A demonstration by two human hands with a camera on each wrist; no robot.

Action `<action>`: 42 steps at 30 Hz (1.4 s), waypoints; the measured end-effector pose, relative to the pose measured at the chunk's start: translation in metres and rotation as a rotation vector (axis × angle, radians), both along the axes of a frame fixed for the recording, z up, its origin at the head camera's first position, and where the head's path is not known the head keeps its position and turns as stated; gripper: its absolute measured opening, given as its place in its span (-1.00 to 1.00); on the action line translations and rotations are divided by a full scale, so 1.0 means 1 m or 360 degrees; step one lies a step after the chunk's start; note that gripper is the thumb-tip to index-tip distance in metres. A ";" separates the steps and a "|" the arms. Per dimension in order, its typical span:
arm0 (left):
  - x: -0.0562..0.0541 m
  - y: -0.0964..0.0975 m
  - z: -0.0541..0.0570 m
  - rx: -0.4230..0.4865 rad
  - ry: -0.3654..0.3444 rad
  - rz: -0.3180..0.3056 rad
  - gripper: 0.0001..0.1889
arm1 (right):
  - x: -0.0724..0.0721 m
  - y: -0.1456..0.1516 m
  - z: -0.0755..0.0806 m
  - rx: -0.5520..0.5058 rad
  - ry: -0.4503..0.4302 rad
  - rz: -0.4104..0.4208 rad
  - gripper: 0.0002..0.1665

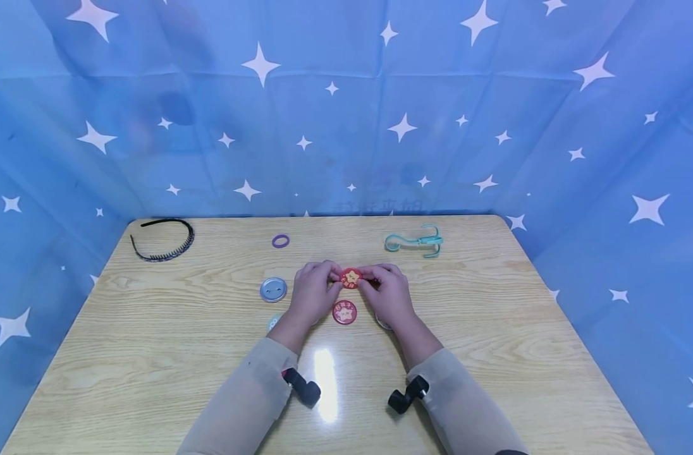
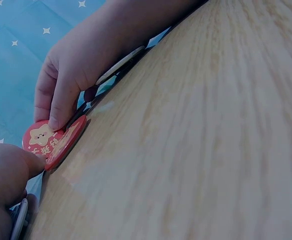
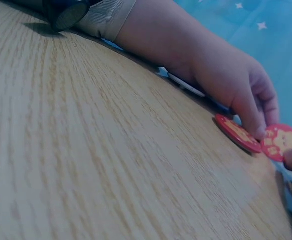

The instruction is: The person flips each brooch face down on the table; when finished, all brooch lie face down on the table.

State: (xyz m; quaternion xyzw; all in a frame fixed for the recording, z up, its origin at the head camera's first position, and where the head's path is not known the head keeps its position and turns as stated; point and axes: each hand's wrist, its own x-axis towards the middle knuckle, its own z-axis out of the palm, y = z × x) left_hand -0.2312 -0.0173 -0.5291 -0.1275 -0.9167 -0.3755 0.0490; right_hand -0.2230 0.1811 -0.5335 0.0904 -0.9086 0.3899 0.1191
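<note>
Both hands pinch one round red badge (image 1: 351, 278) by its opposite edges, its star face turned up toward the head camera. My left hand (image 1: 312, 292) has its thumb and fingertips at the badge's left side. The right hand (image 1: 389, 293) grips the right side in the same manner. A second red badge (image 1: 344, 312) with a pale star lies on the table just nearer to me, between the wrists. In the left wrist view, the held badge (image 2: 40, 136) stands tilted behind the lying one (image 2: 66, 143). The right wrist view also shows fingers of both hands on the held badge (image 3: 279, 143).
A blue-grey round badge (image 1: 273, 289) lies left of the left hand. Partly hidden by the forearms are a light-blue badge (image 1: 274, 321) and a round rim (image 1: 384, 323). Farther back lie a black headband (image 1: 178, 249), a purple ring (image 1: 281, 241) and a teal hook-shaped item (image 1: 417, 241).
</note>
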 end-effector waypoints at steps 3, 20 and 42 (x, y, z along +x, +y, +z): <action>0.000 -0.001 0.000 0.0005 0.0011 0.0000 -0.83 | -0.001 0.000 0.000 -0.0002 0.0005 0.0003 -0.77; 0.000 -0.001 -0.003 -0.0027 0.0035 0.0004 -0.88 | 0.001 0.000 0.001 -0.0094 0.0005 -0.0004 -0.84; -0.003 -0.002 -0.007 0.0006 0.0114 -0.0023 -0.89 | 0.001 0.000 0.000 -0.0100 0.0040 0.0002 -0.88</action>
